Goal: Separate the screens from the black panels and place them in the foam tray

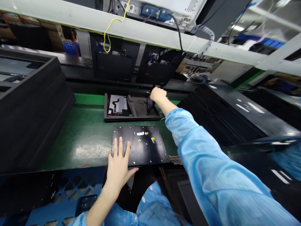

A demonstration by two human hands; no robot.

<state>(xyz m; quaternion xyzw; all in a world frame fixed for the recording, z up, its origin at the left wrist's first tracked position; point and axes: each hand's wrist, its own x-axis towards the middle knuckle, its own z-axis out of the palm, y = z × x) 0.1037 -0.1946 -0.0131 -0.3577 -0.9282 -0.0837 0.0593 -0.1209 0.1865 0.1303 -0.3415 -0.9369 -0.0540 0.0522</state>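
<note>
Black panel (143, 152) seems stiff, slick: take its edges. Left hand (119, 169) splays empty on it; right hand (159, 94) curls beyond it, whether gripping I can't tell.

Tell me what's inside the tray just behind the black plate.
In the tray, a silver panel with a black ribbon cable lies at left; dark strands show at right, near the right hand. Whatever lies under the panel is covered; the strands are unclear.

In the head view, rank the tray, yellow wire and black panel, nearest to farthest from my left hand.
1. Black panel: under the left hand.
2. Tray: just beyond the panel.
3. Yellow wire: hanging near the view's top.
</note>
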